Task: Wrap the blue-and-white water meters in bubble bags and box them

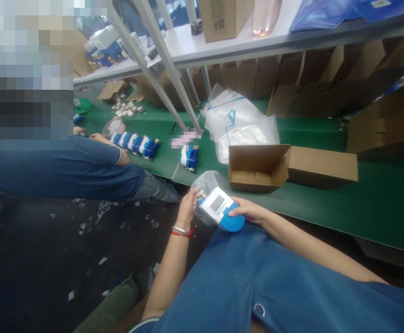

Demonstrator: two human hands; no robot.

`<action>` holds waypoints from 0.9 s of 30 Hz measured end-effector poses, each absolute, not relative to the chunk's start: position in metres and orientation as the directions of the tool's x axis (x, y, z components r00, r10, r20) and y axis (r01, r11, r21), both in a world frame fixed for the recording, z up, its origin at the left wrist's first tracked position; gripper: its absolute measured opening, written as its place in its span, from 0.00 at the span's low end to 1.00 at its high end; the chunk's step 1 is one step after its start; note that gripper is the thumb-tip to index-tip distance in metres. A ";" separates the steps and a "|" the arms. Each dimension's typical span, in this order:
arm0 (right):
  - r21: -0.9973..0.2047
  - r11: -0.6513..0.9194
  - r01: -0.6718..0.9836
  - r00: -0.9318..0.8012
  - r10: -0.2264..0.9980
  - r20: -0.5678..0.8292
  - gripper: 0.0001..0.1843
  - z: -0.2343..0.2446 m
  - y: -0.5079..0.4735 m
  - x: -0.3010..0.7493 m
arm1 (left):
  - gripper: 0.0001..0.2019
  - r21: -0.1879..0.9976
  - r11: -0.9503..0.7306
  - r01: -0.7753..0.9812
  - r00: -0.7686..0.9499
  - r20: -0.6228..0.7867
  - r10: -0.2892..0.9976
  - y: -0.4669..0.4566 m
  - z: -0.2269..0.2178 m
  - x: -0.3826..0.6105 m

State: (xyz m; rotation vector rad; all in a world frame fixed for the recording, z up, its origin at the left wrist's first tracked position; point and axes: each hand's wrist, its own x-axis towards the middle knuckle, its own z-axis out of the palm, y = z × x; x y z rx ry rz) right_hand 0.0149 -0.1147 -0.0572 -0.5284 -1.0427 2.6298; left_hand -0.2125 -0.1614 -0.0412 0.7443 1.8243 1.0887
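Over my lap I hold a white and blue device (219, 210) with a small grey screen, partly inside a clear plastic bag (207, 182). My left hand (188, 203) grips the bag at the device's left end, fingers closed on the plastic. My right hand (247, 212) clasps the device's blue rounded end from the right. Just beyond them, an open brown cardboard box (260, 166) lies on the green table (361, 203), its mouth facing left.
A pile of clear plastic bags (240, 125) lies behind the box. More blue-white devices lie on the table, one (188, 156) alone and a row (136, 143) by a co-worker's arm (98, 152) at left. Flat cartons (327, 83) stand along the back under a shelf (243, 46).
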 end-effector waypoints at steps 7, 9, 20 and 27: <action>-0.945 -0.310 0.108 -0.741 0.608 -0.284 0.42 -0.060 -0.116 0.014 | 0.23 0.602 0.217 0.768 -0.283 0.015 0.959 -0.167 0.007 -0.189; -0.960 -0.207 0.189 -0.695 0.662 -0.280 0.44 -0.060 -0.117 0.010 | 0.22 0.424 0.184 0.887 -0.222 0.040 0.974 -0.166 0.017 -0.173; -0.744 -0.630 -0.223 -0.760 0.590 -0.272 0.33 -0.033 -0.114 0.046 | 0.18 0.517 0.240 0.822 -0.362 0.148 0.921 -0.158 0.012 -0.220; -0.640 -0.723 -0.260 -0.859 0.476 -0.189 0.30 -0.020 -0.116 0.041 | 0.16 0.990 0.117 0.083 -0.324 -0.084 0.942 -0.135 -0.030 -0.197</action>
